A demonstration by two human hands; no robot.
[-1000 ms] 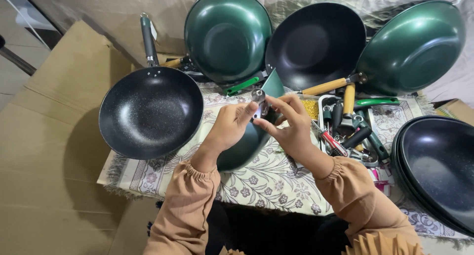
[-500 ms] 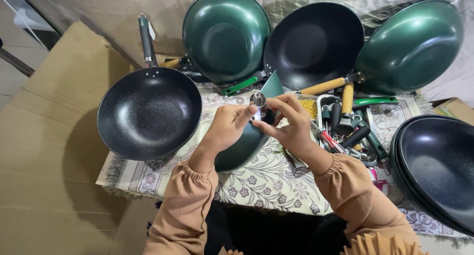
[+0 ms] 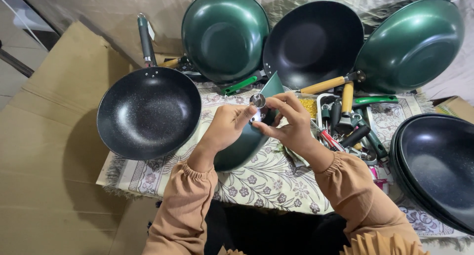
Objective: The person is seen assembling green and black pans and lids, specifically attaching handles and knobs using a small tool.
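Over patterned cloth (image 3: 276,181) — green pan (image 3: 242,146) edge-up, long axis diagonal.

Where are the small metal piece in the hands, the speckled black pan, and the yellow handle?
small metal piece (image 3: 257,100), head view, on its shiny round top
speckled black pan (image 3: 148,111), head view, middle of its bowl
yellow handle (image 3: 323,85), head view, mid-length of the grip
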